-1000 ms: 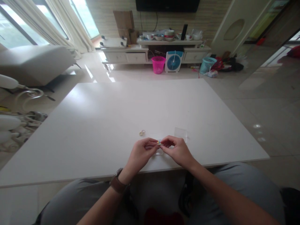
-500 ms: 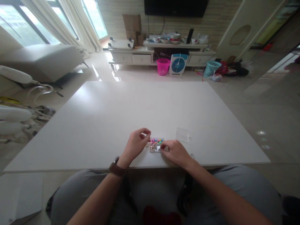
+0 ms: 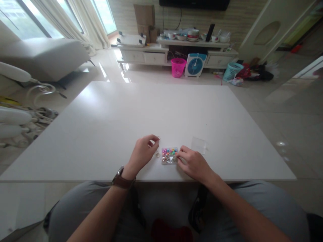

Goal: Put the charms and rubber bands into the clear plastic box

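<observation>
A small clear compartment box [image 3: 166,163] sits near the table's front edge. Colourful small beads [image 3: 169,152] fill its back part, and metal rings [image 3: 165,159] lie in the front left compartment. My left hand [image 3: 143,151] is just left of the box, thumb and forefinger pinching a small thin ring [image 3: 158,137]. Below those fingertips, a few pale rings [image 3: 157,154] rest on the table. My right hand [image 3: 193,164] has its fingertips closed at the box's right edge, beside the front right compartment; its palm side is hidden.
A clear lid [image 3: 199,145] lies on the white table [image 3: 151,111], behind my right hand. Beyond the table stand a pink basket [image 3: 178,68], a blue fan [image 3: 195,65] and a low cabinet [image 3: 155,57]. My knees are under the front edge.
My left hand has drawn left, away from the box, with the ring between its fingertips. My right fingers have shifted from over the front right compartment to the box's right edge.
</observation>
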A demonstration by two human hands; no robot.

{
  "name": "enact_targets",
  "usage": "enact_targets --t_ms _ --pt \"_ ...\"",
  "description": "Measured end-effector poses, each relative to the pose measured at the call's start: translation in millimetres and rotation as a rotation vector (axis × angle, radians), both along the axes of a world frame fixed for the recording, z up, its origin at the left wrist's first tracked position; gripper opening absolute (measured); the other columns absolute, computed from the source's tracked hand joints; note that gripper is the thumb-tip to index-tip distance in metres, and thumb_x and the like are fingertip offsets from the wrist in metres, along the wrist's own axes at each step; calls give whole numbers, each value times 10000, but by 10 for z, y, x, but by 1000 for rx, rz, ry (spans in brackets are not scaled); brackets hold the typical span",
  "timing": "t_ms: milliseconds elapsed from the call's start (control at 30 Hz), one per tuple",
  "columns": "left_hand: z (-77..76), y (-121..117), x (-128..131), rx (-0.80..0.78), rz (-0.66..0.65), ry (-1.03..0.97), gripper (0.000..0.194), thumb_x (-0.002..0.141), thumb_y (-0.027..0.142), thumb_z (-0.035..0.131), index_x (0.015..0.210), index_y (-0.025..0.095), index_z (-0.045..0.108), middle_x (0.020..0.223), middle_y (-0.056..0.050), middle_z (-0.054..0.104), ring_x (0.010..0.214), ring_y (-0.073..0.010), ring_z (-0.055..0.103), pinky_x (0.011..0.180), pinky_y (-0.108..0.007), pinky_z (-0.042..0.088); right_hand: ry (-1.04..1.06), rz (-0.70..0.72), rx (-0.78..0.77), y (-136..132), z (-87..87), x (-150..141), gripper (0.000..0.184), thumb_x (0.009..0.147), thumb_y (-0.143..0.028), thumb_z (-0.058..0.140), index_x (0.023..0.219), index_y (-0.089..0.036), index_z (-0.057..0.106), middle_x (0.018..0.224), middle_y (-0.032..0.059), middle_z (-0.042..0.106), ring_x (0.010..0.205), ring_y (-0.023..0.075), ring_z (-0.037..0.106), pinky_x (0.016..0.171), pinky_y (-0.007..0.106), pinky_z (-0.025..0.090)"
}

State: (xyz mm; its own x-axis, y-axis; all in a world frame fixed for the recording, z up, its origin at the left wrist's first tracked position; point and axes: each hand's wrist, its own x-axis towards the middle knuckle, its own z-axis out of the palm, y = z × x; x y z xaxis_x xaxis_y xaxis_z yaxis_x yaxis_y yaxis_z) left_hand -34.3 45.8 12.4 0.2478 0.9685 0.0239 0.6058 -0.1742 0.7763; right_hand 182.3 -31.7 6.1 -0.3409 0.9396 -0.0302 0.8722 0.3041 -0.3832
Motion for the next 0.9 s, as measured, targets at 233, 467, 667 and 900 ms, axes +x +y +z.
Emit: enact_targets --t_ms 233,467,667,900 --pt "-31 -9 20 27 -69 -2 161 865 252 568 851 197 719 856 -22 749 702 -142 660 668 -246 498 -153 45 -49 -2 68 -30 193 961 -276 475 982 -195 649 949 38 623 756 150 587 647 272 341" --pt "-63 -21 40 55 -89 25 160 866 249 559 852 206 713 894 -20 750 724 -143 658 684 -256 497 -185 55 -48 -19 82 -32 217 990 -311 446 989 -195 630 967 42 640 787 161 609 651 271 353" --pt "-10 49 -82 38 -126 124 139 833 219 572 850 205 709 813 -18 727 695 -152 644 691 -270 491 -154 93 -60 -19 39 -22 192 980 -322 489 977 -191 630 970 43 648 801 167 614 654 274 365" --pt "-150 106 -236 -74 -265 249 138 763 247 657 879 198 712 873 -57 702 741 -189 632 694 -304 487 -120 85 -38 -9 55 -17 176 983 -305 498 996 -193 633 952 44 639 787 158 598 648 277 360"
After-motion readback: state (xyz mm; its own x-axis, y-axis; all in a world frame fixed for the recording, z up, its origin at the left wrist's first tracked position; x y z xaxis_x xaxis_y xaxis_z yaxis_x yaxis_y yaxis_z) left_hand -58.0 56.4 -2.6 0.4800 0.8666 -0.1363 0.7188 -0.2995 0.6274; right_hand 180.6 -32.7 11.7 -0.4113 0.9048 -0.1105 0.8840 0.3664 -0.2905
